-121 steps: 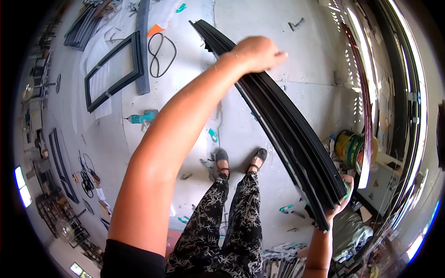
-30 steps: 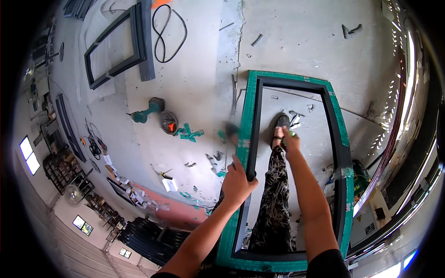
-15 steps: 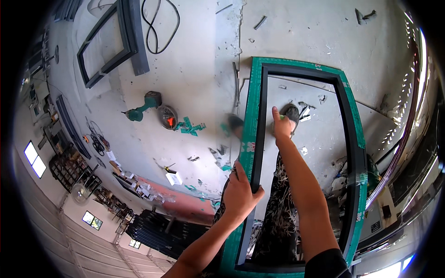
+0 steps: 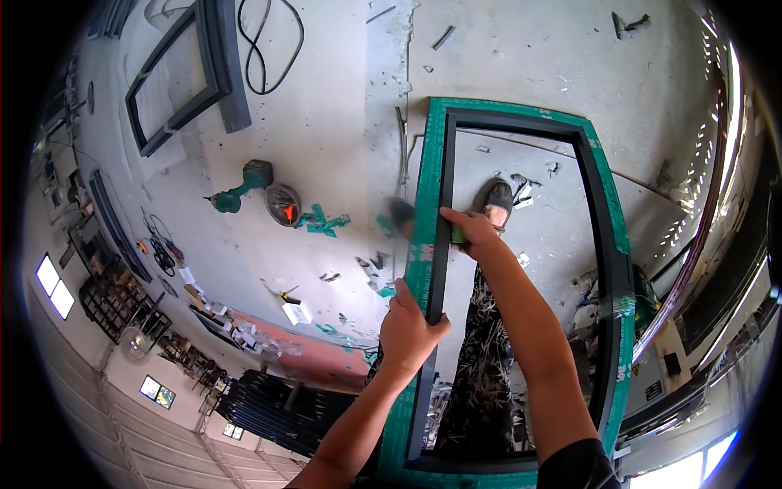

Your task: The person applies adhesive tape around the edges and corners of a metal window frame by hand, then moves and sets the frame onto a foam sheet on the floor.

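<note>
Gripping left side of green-taped frame [image 4: 425, 228], held in front of legs [image 4: 482, 359] with 1 shoe [image 4: 499, 194] visible through opening, with left hand [image 4: 410, 334], curled closed around it. Holding small, mostly hidden green object [image 4: 458, 235] in right hand [image 4: 479, 231], nearly closed, against or just beside dark inner edge [image 4: 447, 175]; can't tell which. Could scratch edge by slipping or pressing askew, catch left hand by running down same side, or twist frame by loosening left grip.

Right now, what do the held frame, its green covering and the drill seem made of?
Frame: perhaps metal or hard plastic, matte dark grey; crisp-edged bars.
Green covering: likely plastic film, satin-looking; it lies flat, printed.
Drill: probably moulded plastic, dull teal; rounded body.
</note>
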`<state>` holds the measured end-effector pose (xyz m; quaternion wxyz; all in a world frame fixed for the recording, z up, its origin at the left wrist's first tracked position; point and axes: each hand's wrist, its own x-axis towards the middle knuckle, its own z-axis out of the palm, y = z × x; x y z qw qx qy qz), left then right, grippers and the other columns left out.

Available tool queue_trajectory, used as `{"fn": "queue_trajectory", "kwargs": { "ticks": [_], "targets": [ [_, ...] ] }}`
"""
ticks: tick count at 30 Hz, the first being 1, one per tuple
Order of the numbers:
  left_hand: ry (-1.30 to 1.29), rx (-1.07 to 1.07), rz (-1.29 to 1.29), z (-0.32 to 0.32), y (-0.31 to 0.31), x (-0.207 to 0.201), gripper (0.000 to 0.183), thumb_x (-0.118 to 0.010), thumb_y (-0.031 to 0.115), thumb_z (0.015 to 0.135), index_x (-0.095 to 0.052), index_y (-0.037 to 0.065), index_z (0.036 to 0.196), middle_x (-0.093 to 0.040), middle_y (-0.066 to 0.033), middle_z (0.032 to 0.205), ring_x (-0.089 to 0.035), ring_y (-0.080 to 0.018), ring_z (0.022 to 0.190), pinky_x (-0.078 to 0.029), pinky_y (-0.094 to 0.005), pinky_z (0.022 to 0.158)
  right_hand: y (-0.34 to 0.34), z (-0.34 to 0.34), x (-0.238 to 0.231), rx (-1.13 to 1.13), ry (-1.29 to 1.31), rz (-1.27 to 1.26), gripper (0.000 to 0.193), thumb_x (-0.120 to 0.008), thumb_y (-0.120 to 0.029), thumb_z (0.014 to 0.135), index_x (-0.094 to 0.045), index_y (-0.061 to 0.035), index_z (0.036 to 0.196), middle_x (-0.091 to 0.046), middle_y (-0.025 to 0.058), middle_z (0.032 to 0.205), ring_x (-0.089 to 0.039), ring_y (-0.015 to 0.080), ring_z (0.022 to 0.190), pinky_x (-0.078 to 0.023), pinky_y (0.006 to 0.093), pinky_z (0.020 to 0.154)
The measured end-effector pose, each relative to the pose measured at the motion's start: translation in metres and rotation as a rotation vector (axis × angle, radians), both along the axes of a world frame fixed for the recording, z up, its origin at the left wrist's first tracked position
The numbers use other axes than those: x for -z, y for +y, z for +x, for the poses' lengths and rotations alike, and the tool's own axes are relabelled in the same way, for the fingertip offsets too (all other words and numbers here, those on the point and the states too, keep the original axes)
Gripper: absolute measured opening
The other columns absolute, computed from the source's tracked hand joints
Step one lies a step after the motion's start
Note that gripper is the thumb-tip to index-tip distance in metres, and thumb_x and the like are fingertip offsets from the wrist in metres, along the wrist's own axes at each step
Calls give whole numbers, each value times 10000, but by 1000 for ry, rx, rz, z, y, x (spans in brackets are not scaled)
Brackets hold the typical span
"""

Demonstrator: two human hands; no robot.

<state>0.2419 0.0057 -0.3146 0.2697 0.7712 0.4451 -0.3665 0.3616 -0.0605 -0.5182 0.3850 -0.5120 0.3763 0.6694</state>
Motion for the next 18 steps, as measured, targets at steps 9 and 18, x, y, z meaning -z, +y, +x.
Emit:
{"fn": "queue_trajectory", "kwargs": {
  "ticks": [9, 18],
  "targets": [
    [-67, -124, -94, -12, 1, 4, 835, -774, 324, 686, -358, -138, 1243, -609, -261, 934, -650, -403, 753, -540, -444, 647, -1, -9, 19, -23, 50, 97, 429, -796, -349, 772, -610, -53, 1020, -661, 17, 860, -636, 132, 704, -531, 285, 531],
    [-209, -171, -82, -21, -11, 12, 739, -766, 317, 689, -370, -72, 1176, -601, -261, 871, -638, -425, 753, -527, -469, 643, 2, -7, -27, -235, -213, 2, 449, -771, -380, 788, -586, -10, 964, -629, 50, 789, -618, 144, 642, -518, 279, 494]
  ]
}}
